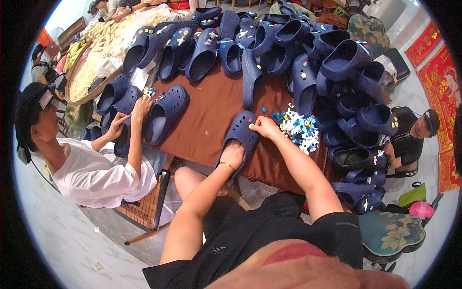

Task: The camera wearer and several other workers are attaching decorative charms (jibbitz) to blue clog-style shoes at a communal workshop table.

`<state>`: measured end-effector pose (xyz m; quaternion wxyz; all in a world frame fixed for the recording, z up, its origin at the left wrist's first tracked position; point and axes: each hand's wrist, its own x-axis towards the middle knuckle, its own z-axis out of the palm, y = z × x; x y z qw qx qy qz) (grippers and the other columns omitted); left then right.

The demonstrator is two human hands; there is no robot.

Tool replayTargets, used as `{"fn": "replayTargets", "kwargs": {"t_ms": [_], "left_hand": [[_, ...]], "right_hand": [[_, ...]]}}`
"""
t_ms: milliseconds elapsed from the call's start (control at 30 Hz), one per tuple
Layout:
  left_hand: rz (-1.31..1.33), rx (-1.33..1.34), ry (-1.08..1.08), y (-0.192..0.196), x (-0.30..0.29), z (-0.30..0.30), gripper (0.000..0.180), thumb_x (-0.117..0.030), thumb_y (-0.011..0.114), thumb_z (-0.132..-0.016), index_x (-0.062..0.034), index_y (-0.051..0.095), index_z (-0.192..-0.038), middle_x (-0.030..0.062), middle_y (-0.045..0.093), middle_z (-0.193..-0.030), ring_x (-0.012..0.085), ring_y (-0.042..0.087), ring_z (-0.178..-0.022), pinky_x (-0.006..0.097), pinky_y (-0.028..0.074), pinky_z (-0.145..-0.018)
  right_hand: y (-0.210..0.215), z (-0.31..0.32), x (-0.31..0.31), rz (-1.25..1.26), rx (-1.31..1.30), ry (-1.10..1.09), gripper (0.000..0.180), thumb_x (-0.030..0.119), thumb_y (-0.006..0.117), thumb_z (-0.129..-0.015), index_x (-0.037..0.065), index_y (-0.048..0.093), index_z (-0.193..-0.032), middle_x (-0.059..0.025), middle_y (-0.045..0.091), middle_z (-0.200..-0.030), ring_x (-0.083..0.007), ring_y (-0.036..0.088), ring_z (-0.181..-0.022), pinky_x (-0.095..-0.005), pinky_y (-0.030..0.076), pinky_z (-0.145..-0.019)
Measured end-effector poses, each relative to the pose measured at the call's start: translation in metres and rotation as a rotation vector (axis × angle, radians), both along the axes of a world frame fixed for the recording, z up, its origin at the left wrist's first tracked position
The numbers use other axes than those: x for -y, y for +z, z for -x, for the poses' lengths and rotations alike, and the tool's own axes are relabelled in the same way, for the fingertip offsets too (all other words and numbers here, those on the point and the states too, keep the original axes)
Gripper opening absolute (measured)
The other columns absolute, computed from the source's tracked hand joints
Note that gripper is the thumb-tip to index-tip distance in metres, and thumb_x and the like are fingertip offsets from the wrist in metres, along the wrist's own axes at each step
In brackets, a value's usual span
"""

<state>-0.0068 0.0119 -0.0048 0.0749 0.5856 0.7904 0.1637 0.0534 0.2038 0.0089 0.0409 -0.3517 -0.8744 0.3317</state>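
A navy blue foam clog [243, 130] is in front of me at the near edge of the table, its toe pointing away. My left hand [233, 153] reaches inside the clog's opening and holds it; the fingertips are hidden under the upper. At the right side of the toe, my right hand [266, 128] pinches a small round yellow shoe charm [251, 126] against the vent holes. A small red charm [250, 120] sits close beside it on the clog. To the right of my right hand lies a heap of white, blue and black charms [299, 131].
A brown cloth [207, 118] covers the table. Many navy clogs [344, 58] are piled along its far and right sides. At the left, a co-worker [103, 168] handles another clog; a loose clog [166, 113] stands nearby. Another person [414, 130] is at the right.
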Motion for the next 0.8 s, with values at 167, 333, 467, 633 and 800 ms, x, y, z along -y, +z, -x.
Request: {"fn": "replayTargets", "kwargs": {"t_ms": [167, 333, 467, 633, 800], "left_hand": [[-0.054, -0.004, 0.007, -0.007, 0.005, -0.001, 0.018, -0.013, 0.045, -0.072, -0.0011, 0.058, -0.069, 0.017, 0.056, -0.079, 0.0298, 0.054, -0.079, 0.039, 0.044, -0.071], [-0.029, 0.013, 0.008, -0.018, 0.006, 0.0, 0.019, -0.014, 0.042, -0.074, -0.0017, 0.056, -0.072, 0.0175, 0.056, -0.079, 0.03, 0.055, -0.079, 0.039, 0.044, -0.072], [0.043, -0.048, 0.039, -0.017, 0.004, 0.007, 0.019, -0.018, 0.043, -0.075, -0.0032, 0.055, -0.073, 0.0178, 0.054, -0.079, 0.0311, 0.054, -0.078, 0.04, 0.044, -0.071], [-0.098, -0.034, 0.044, -0.012, 0.0, 0.005, 0.016, -0.018, 0.05, -0.073, -0.0035, 0.055, -0.072, 0.0163, 0.056, -0.078, 0.03, 0.055, -0.076, 0.039, 0.044, -0.07], [-0.101, 0.005, 0.026, -0.009, -0.014, -0.006, 0.017, -0.019, 0.049, -0.074, -0.0032, 0.056, -0.071, 0.0156, 0.057, -0.077, 0.0298, 0.056, -0.077, 0.039, 0.044, -0.071]], "right_hand": [[0.021, 0.012, -0.008, -0.042, 0.201, 0.121, 0.039, 0.039, 0.072, -0.059, 0.005, 0.052, -0.061, -0.0105, 0.058, -0.061, -0.0196, 0.056, -0.058, -0.0325, 0.043, -0.054], [-0.02, -0.005, 0.015, 0.024, 0.026, -0.077, 0.04, 0.041, 0.068, -0.065, 0.005, 0.051, -0.062, -0.0112, 0.056, -0.059, -0.0222, 0.054, -0.054, -0.0351, 0.043, -0.053], [-0.013, 0.006, 0.021, 0.028, -0.073, -0.083, 0.041, 0.043, 0.059, -0.072, 0.002, 0.057, -0.071, -0.0187, 0.058, -0.064, -0.0308, 0.057, -0.059, -0.04, 0.043, -0.057], [-0.007, -0.012, 0.003, 0.537, -0.081, -0.104, 0.014, 0.017, 0.058, -0.076, 0.005, 0.055, -0.079, -0.0011, 0.054, -0.066, -0.011, 0.053, -0.054, -0.0248, 0.046, -0.047], [-0.023, -0.033, -0.05, -0.024, -0.154, -0.155, 0.017, 0.012, 0.055, -0.073, 0.003, 0.059, -0.087, -0.0078, 0.06, -0.072, -0.0146, 0.057, -0.06, -0.0284, 0.047, -0.053]]}}
